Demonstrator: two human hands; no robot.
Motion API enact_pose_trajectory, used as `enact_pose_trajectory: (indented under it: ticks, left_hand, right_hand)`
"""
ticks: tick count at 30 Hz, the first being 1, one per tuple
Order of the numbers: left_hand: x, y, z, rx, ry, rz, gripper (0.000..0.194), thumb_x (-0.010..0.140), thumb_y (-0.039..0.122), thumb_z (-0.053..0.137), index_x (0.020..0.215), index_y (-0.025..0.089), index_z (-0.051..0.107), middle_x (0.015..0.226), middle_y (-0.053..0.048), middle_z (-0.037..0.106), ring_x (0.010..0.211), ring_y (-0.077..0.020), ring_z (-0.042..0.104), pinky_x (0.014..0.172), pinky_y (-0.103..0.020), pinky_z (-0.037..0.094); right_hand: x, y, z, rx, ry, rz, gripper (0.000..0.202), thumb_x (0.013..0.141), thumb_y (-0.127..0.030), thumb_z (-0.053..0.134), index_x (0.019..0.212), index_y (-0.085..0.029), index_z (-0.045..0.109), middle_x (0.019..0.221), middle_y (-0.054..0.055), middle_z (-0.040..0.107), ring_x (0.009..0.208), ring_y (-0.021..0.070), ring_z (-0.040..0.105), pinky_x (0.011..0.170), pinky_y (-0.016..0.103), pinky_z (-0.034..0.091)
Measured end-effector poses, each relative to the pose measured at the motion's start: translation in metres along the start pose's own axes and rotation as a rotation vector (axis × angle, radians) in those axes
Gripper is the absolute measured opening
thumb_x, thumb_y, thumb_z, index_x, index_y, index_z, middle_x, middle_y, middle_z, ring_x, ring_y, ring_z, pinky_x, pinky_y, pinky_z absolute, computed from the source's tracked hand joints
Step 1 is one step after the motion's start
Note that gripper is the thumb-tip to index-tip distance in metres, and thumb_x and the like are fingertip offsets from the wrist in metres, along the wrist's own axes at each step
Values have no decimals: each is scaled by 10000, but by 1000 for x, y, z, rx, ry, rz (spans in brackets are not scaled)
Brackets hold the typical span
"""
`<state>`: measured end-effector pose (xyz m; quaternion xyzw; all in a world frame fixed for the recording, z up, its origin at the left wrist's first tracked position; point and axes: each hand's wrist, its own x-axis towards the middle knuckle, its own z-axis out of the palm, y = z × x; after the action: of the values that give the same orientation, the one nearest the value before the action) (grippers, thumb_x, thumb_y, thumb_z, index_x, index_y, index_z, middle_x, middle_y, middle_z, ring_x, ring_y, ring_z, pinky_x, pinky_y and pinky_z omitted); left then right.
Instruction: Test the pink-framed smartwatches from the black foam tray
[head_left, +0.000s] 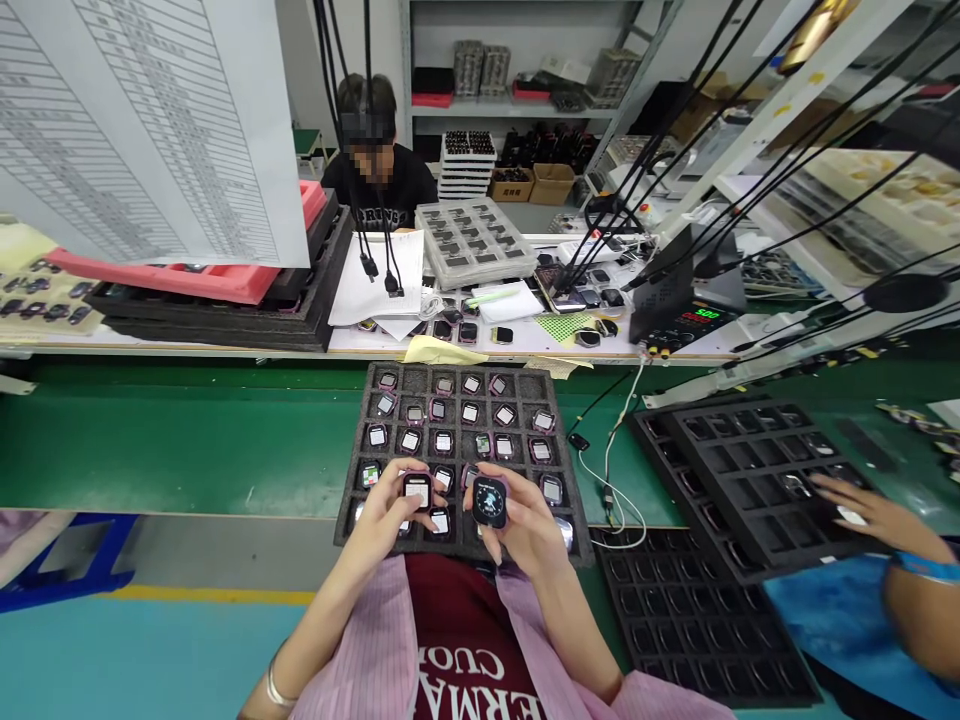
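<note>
Over the near part of a black foam tray (457, 372), my left hand (388, 515) grips a smartwatch case (418, 487) with a lit white screen, the thumb lying on its lower edge. Beside it, my right hand (529, 515) has its fingers closed round a second smartwatch case (490, 501), whose dark screen shows a clock face. Neither watch carries a strap. Many like cases with pinkish rims sit in the tray's square pockets, most of them with lit screens. My hands cover some of the near pockets.
Stacked black trays (750, 480) lie to the right, where a co-worker's hand (877, 510) rests. White cables (626, 450) run beside my tray. A power supply (686, 310), a clear tray (476, 240) and papers stand on the raised shelf. Black cables (390, 270) hang down. A person (375, 160) sits opposite.
</note>
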<state>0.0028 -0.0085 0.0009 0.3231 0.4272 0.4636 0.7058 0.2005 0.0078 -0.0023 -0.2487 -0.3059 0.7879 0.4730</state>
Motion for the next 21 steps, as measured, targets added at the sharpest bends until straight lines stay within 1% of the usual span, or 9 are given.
enact_pose_trajectory:
  ticks: [7,11,16,21]
  left_hand:
    - [2,1,0,-4,6,5,248,850,193,548,1092,204,496,1038,-85,653,962,-241,649,655,-295,552]
    - [2,0,0,4,3,7,247,855,181,529,1097,204,486,1040,-82,649,958,-236,646,659,-297,553]
    - [2,-1,0,5,-4,9,244,854,169,517,1093,204,485,1032,-77,649,933,-218,644,657,-289,552]
    - [2,-1,-2,3,-5,6,250,853,171,526,1097,205,484,1037,-81,647,945,-231,645,662,-301,554]
  right_hand:
    - [1,1,-1,4,-7,-11,343,820,-329,684,1146,-224,664,881,78,714,390,112,568,333,201,397]
    - [1,1,-1,5,-9,-23,370,825,-347,678,1172,-220,652,883,77,710,387,111,566,335,203,394]
    - [0,0,-2,7,-26,-27,342,841,-324,668,1173,-242,654,905,77,712,392,106,573,341,195,397]
    - [-1,-3,-1,13,-44,-36,360,826,-362,680,1168,-253,656,887,72,711,385,111,571,331,194,377]
